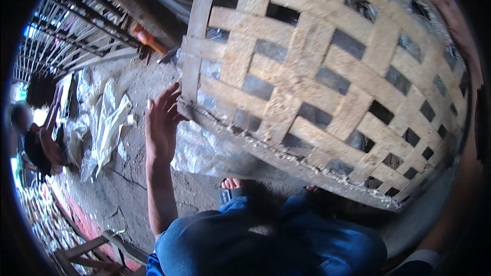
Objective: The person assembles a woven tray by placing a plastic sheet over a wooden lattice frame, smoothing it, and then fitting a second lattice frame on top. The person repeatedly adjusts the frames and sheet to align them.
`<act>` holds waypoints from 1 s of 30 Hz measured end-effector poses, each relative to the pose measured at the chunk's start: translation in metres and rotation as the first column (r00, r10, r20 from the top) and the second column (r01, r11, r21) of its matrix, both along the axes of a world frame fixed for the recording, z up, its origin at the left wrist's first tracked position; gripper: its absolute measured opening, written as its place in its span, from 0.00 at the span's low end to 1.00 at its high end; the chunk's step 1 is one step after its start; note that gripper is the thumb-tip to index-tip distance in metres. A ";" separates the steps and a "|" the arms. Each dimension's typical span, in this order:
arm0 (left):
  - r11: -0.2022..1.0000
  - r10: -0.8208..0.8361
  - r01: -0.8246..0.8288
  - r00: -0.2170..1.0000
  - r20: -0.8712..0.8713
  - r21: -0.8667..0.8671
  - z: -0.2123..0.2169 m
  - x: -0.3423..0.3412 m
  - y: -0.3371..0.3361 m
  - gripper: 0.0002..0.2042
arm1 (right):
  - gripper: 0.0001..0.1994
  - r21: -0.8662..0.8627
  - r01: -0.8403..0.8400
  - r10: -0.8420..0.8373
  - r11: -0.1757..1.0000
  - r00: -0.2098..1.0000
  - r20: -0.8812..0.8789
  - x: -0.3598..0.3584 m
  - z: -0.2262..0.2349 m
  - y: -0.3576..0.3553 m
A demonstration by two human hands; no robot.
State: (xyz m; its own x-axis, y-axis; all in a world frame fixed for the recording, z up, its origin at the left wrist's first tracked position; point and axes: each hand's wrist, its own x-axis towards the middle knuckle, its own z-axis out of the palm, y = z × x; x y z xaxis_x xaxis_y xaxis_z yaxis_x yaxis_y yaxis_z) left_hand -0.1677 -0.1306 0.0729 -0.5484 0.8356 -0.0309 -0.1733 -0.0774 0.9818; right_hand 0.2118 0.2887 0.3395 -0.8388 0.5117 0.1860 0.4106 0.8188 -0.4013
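Blue-trousered knees (266, 245) fill the six o'clock edge, closest to us, with a sandalled foot (231, 190) showing just beyond them on the dusty ground (138, 184).

Above the knees, from the centre out to three o'clock, we hold a big woven bamboo basket (327, 87) tipped on its side, its broad flat strips crossing in an open lattice. A sheet of clear plastic lining (204, 148) spills from under its rim toward seven o'clock.

Our left hand (162, 120), at about nine o'clock from the basket's centre, is spread with fingers apart and rests flat against the rim, clasping nothing. Our right hand (450, 15), up at two o'clock, lies over the far curve of the basket; it sits at the dark edge of the view, so we cannot tell whether the fingers are closed on a strip or merely pressed against it.

We judge the step in hand to be steadying and turning the basket between both hands. A next move would call for a firmer left grip on the rim, since the open palm alone could slip on the plastic.

At nine o'clock another person (38, 143) crouches beside crumpled plastic sheeting (105, 122).
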 end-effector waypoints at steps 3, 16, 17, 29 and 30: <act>0.967 0.232 -0.244 0.961 -0.149 -0.070 -0.004 0.002 -0.027 0.31 | 0.20 -0.281 -0.138 0.154 0.950 0.987 0.036 -0.059 -0.077 0.005; 0.828 0.391 -0.468 0.877 -0.281 -0.310 -0.031 0.021 -0.095 0.16 | 0.20 -0.214 -0.192 0.207 0.958 0.977 0.051 -0.180 -0.238 -0.007; 0.824 0.378 -0.466 0.876 -0.300 -0.322 -0.036 0.019 -0.095 0.16 | 0.21 -0.150 -0.253 0.258 0.956 0.966 0.012 -0.186 -0.249 -0.006; 0.740 0.192 -0.502 0.796 -0.574 -0.448 -0.046 0.014 -0.091 0.16 | 0.16 0.091 -0.209 0.214 0.974 0.975 -0.052 -0.177 -0.322 -0.009; 0.728 0.139 -0.501 0.776 -0.615 -0.467 -0.048 0.014 -0.092 0.17 | 0.15 0.083 -0.193 0.200 0.978 0.977 -0.077 -0.175 -0.327 -0.013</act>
